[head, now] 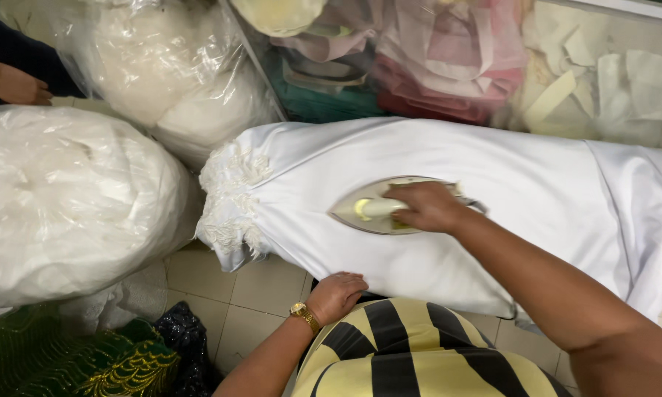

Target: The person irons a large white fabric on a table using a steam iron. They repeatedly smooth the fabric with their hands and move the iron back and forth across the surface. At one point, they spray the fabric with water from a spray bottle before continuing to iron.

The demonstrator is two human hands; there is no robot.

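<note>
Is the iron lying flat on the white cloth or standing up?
Flat. The iron lies soleplate-down on the white garment, its tip toward the lace end, with the right hand gripping its handle.

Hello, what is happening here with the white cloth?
A person is ironing. The right hand grips the handle of an iron that sits flat on a white garment spread over a board. The left hand, with a gold watch on the wrist, rests at the cloth's near edge. Lace trim hangs at the left end. Clear plastic bags of white fabric stand beside it.
</note>
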